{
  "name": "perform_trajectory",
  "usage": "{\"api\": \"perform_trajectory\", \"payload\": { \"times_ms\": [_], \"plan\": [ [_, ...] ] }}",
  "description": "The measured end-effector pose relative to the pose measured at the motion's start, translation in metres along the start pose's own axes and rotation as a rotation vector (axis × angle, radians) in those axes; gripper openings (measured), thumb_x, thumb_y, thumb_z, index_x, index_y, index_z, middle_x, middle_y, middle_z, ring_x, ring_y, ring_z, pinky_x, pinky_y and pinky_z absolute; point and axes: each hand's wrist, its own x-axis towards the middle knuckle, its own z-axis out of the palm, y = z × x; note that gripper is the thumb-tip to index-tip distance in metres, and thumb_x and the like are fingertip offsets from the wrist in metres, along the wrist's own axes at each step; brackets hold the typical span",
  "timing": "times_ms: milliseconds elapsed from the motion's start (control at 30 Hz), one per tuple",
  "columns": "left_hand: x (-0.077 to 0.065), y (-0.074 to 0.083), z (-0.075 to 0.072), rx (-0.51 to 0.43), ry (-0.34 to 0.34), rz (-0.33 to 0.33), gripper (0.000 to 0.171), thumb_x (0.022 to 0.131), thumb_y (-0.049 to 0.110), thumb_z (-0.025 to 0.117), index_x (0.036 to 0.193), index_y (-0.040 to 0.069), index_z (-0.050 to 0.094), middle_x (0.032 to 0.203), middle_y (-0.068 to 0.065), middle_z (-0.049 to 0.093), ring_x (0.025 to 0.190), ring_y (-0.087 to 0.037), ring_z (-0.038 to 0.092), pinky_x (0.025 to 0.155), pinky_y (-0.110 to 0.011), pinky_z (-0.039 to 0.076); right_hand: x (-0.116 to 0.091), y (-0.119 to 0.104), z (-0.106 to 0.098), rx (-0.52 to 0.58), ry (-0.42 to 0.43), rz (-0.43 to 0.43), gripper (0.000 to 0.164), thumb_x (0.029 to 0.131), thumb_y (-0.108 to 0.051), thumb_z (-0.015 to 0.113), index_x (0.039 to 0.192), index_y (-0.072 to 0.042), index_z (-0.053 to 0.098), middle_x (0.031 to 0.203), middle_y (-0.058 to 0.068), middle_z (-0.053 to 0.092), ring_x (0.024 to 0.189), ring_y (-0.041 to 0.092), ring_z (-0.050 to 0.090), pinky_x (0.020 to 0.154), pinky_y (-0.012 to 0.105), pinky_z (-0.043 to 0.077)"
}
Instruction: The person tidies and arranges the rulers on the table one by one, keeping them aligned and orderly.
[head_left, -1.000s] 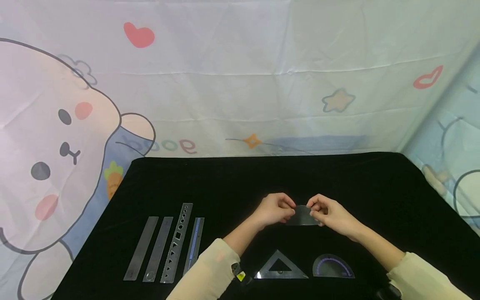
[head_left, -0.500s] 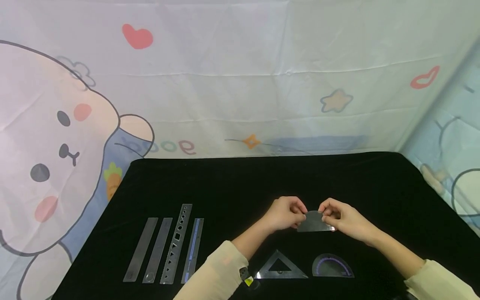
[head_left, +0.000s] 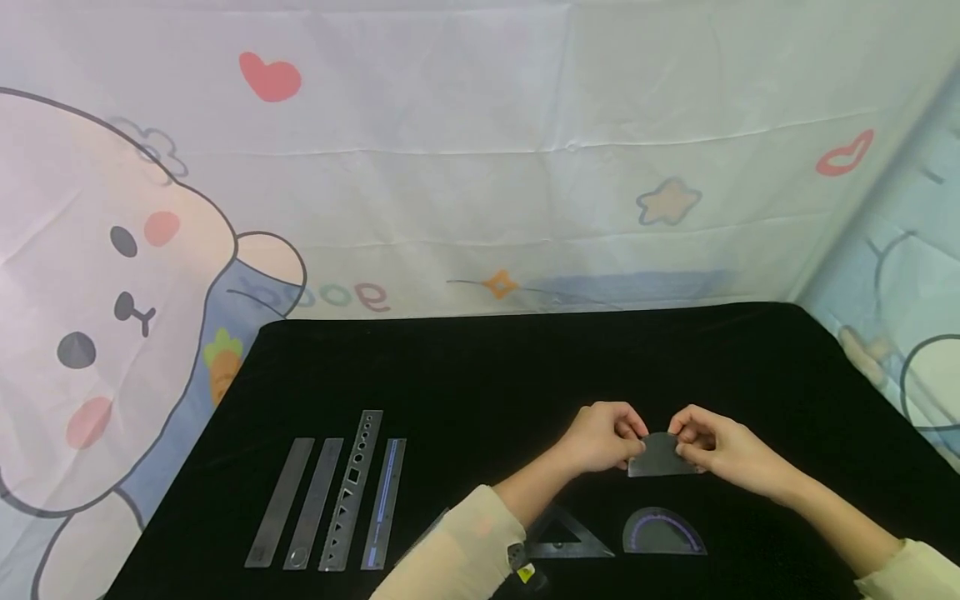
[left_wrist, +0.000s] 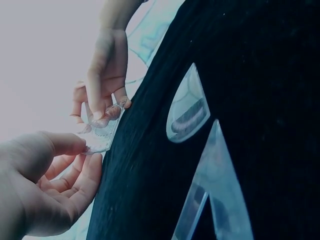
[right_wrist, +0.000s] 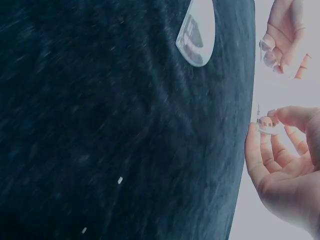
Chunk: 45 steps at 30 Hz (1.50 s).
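Both hands hold a clear half-round protractor (head_left: pixel 660 457) by its two ends. My left hand (head_left: pixel 603 437) pinches the left end between thumb and fingers; in the left wrist view, the protractor shows fine printed markings. My right hand (head_left: pixel 723 446) pinches the right end the same way, its fingertips covering that corner. Nearer to me lies a second protractor (head_left: pixel 664 546) with a purple scale arc, flat on the black cloth. Beside it a clear triangular set square (head_left: pixel 581 548) is partly hidden by the left wrist.
To the left, several clear rulers lie side by side: two plain strips (head_left: pixel 279 504), a longer stencil ruler (head_left: pixel 341 525) with cut-out shapes, and one with a blue-purple stripe (head_left: pixel 384 504). Black cloth (head_left: pixel 487 367) covers the table; a printed curtain (head_left: pixel 465 192) hangs behind.
Both hands have moved to the right and toward me with the protractor still between them. The left sleeve now covers part of the set square.
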Motion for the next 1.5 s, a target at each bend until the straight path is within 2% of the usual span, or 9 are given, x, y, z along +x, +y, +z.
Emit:
{"api": "perform_trajectory", "payload": {
  "times_ms": [333, 667, 833, 933, 1067, 1300, 1500],
  "plan": [
    [0.001, 0.009, 0.021, 0.004, -0.012, -0.020, 0.011, 0.079, 0.002, 0.066, 0.083, 0.011, 0.061, 0.063, 0.006, 0.057, 0.048, -0.007, 0.058, 0.045, -0.016, 0.049, -0.014, 0.012, -0.012, -0.058, 0.016, -0.005, 0.023, 0.086, -0.017, 0.060, 0.105, -0.009, 0.050, 0.091, 0.009, 0.054, 0.076, 0.015, 0.057, 0.062, 0.028, 0.050],
    [-0.001, 0.014, 0.037, 0.018, -0.043, -0.068, 0.010, 0.081, 0.005, 0.066, 0.085, 0.013, 0.062, 0.064, 0.006, 0.056, 0.049, -0.007, 0.057, 0.046, -0.017, 0.049, -0.029, 0.021, -0.015, -0.089, -0.003, 0.026, 0.024, 0.086, -0.020, 0.060, 0.106, -0.009, 0.050, 0.092, 0.008, 0.055, 0.075, 0.013, 0.056, 0.060, 0.027, 0.050],
    [0.000, 0.015, 0.047, 0.040, -0.059, -0.048, 0.010, 0.081, 0.006, 0.066, 0.087, 0.012, 0.062, 0.063, 0.008, 0.055, 0.047, -0.005, 0.056, 0.045, -0.016, 0.048, -0.038, 0.028, -0.016, -0.104, 0.002, 0.004, 0.023, 0.087, -0.018, 0.059, 0.105, -0.007, 0.050, 0.088, 0.008, 0.053, 0.072, 0.014, 0.055, 0.057, 0.026, 0.049],
    [0.000, 0.016, 0.053, 0.087, -0.072, -0.034, 0.010, 0.081, 0.008, 0.067, 0.088, 0.014, 0.063, 0.062, 0.011, 0.055, 0.045, -0.003, 0.055, 0.044, -0.015, 0.047, -0.043, 0.032, -0.016, -0.110, 0.000, 0.002, 0.022, 0.087, -0.019, 0.060, 0.104, -0.008, 0.050, 0.088, 0.007, 0.054, 0.071, 0.013, 0.055, 0.056, 0.025, 0.049],
    [-0.001, 0.016, 0.058, 0.124, -0.112, -0.021, 0.012, 0.081, 0.009, 0.066, 0.090, 0.015, 0.063, 0.062, 0.012, 0.055, 0.045, -0.001, 0.053, 0.045, -0.015, 0.046, -0.049, 0.036, -0.015, -0.115, -0.010, 0.010, 0.023, 0.085, -0.019, 0.061, 0.103, -0.008, 0.051, 0.089, 0.007, 0.055, 0.072, 0.011, 0.056, 0.056, 0.026, 0.050],
    [-0.002, 0.018, 0.068, 0.146, -0.144, 0.014, 0.013, 0.081, 0.008, 0.066, 0.090, 0.017, 0.062, 0.064, 0.014, 0.054, 0.046, 0.001, 0.053, 0.045, -0.014, 0.047, -0.059, 0.042, -0.019, -0.155, -0.005, -0.013, 0.021, 0.083, -0.018, 0.062, 0.101, -0.011, 0.052, 0.086, 0.003, 0.056, 0.071, 0.008, 0.055, 0.056, 0.025, 0.049],
    [-0.002, 0.021, 0.079, 0.149, -0.170, 0.014, 0.014, 0.081, 0.009, 0.066, 0.091, 0.018, 0.062, 0.065, 0.014, 0.053, 0.049, 0.001, 0.053, 0.047, -0.013, 0.047, -0.068, 0.049, -0.023, -0.150, -0.033, -0.019, 0.019, 0.085, -0.018, 0.062, 0.101, -0.013, 0.052, 0.085, 0.001, 0.055, 0.069, 0.008, 0.055, 0.055, 0.025, 0.049]
  ]
}}
